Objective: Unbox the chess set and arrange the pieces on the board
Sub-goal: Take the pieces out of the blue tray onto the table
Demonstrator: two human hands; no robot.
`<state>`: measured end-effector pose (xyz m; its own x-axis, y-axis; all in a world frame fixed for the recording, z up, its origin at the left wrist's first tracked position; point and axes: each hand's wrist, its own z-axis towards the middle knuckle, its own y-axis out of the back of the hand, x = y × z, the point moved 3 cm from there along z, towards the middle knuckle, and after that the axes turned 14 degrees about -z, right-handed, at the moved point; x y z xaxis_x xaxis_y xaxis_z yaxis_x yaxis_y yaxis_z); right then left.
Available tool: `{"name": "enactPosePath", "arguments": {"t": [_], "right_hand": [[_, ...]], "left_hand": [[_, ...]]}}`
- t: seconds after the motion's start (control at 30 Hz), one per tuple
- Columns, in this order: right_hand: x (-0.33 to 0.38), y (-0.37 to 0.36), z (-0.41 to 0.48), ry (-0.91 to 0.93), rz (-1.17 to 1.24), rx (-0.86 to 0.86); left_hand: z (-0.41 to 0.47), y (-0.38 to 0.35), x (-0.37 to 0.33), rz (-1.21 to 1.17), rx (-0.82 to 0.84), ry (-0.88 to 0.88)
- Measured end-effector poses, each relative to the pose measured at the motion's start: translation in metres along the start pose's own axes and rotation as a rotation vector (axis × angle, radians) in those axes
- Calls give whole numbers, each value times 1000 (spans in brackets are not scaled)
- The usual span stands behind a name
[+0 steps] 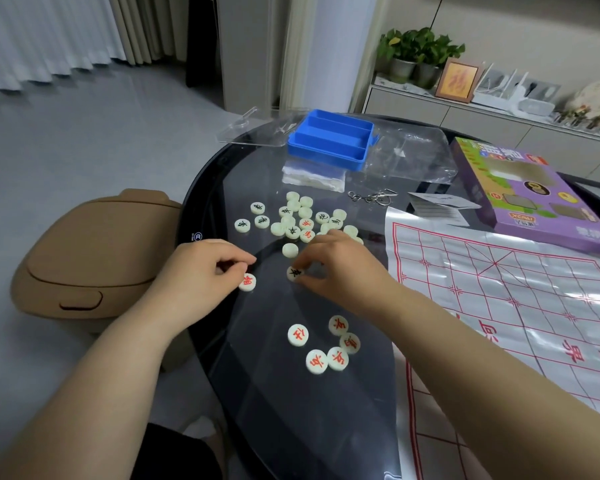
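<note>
Room: pale floor, white curtain far left, a low sideboard with potted plants and a framed picture behind.
Counter: round, dark glass top; its curved rim passes just left of the left wrist, with a tan lidded bin on the floor beside it.
Open room: bare glass between the hands and the near group of pieces, and again from that group to the near rim.
Board: glossy sheet with red grid, flat on the right half of the counter; its near and right parts are cut off by the frame.
Loose pile: pale round xiangqi pieces, beyond the hands, left of the board; several show blank faces, and some are hidden by the right hand.
Near group: five red-character pieces, close together, near the board's left edge.
Blue tray: three troughs, at the far rim; clear lid beside it.
Purple box: far right, touching the board's far edge.
Left grip: fingers curled; a red-character piece lies at the fingertips, hold unclear.
Right grip: narrow, thumb and fingertips pinching a black-character piece low over the glass.
</note>
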<state>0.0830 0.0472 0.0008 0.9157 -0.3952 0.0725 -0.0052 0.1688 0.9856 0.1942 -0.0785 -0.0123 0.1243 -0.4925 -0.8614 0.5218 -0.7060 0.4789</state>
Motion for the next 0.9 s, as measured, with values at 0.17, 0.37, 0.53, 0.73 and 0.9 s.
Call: {"name": "enactPosePath", "arguments": {"t": [0.17,0.37,0.53,0.73,0.9], "right_hand": [[22,-2,29,67,-126,-34],[15,-7,55,-25,-133,-57],[-20,6,34,-198,134,-129],[-53,8,-8,-277,118,-93],[-46,-2,-13,-262,76,-43]], "left_hand": [[-5,-2,-2,-32,127,-39],[-12,-9,-9,-55,241,-36],[-10,-9,-16,-137,198,-28],[17,-23,-24,56,38,-137],[30,-48,-22,297,83,-125]]}}
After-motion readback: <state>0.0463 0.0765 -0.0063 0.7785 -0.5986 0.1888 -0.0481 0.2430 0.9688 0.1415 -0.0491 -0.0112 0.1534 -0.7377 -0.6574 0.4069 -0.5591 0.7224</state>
